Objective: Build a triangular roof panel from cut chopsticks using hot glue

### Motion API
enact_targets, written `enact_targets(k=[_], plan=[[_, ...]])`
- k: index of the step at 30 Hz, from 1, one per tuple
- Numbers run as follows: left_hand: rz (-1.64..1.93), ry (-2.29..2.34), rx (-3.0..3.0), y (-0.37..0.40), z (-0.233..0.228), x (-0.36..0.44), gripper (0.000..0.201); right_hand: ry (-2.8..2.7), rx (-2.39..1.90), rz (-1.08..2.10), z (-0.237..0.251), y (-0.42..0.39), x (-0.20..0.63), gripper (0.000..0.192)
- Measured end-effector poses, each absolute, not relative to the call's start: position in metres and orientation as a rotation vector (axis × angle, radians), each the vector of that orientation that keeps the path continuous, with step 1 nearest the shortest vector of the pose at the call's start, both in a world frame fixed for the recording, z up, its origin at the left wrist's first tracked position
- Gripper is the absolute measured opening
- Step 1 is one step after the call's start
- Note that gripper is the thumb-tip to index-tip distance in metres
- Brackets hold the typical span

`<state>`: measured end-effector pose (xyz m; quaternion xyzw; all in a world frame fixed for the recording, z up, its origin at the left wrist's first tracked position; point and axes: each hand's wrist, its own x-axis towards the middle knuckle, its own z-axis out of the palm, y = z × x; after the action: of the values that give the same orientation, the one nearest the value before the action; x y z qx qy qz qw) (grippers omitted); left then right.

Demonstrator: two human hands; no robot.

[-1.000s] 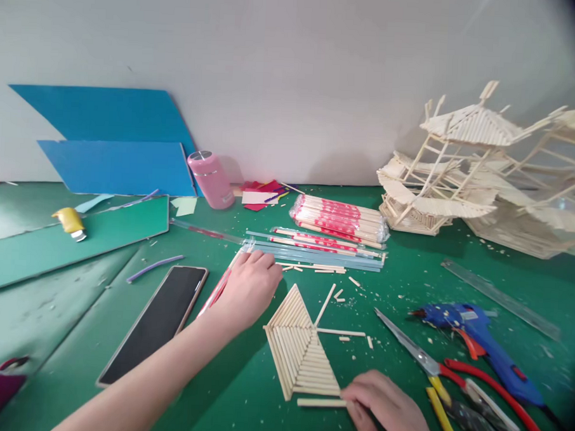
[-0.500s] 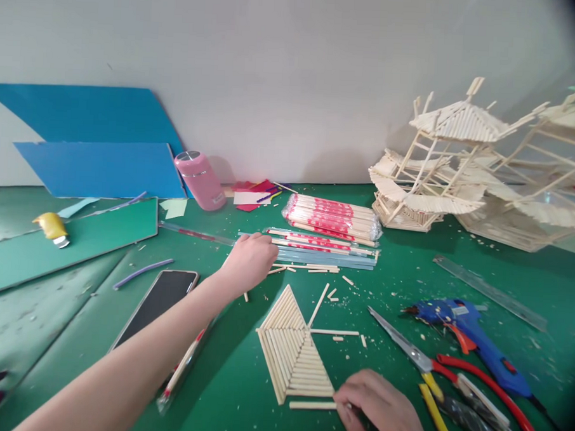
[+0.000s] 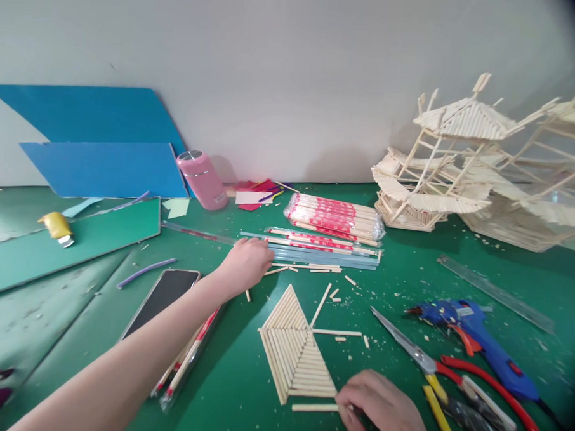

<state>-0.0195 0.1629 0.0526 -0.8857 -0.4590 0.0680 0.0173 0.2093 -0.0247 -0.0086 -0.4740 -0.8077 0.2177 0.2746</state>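
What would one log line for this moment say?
left hand: on loose wrapped chopsticks | right hand: holding stick at flat stick panel | nearby: scissors, glue gun, phone

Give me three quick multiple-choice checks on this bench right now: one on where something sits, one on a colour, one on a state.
1. Where is the glue gun?
A. right of the scissors
B. beside the phone
C. against the wall

2. What colour is the bottle by the wall?
A. yellow
B. pink
C. white

3. What is the left hand doing?
A. lying flat on the phone
B. gripping the scissors
C. reaching to the blue strips

Answers:
1 A, it lies just right of the scissors.
2 B, its body is pink.
3 C, its fingers meet the strips' left end; the phone lies apart.
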Motion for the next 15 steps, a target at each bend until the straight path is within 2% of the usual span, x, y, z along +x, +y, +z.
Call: enact_targets(k=[9, 15], plan=[[0.172, -1.38, -2.782, 0.157, 0.049, -0.014, 0.021, -2.125, -1.26, 0.563, -0.009, -0.024, 0.207, 0.017], [0.156, -1.361, -2.779, 0.149, 0.041, -0.021, 0.014, -2.158, -1.252, 0.583, -0.015, -0.025, 0.21, 0.018]])
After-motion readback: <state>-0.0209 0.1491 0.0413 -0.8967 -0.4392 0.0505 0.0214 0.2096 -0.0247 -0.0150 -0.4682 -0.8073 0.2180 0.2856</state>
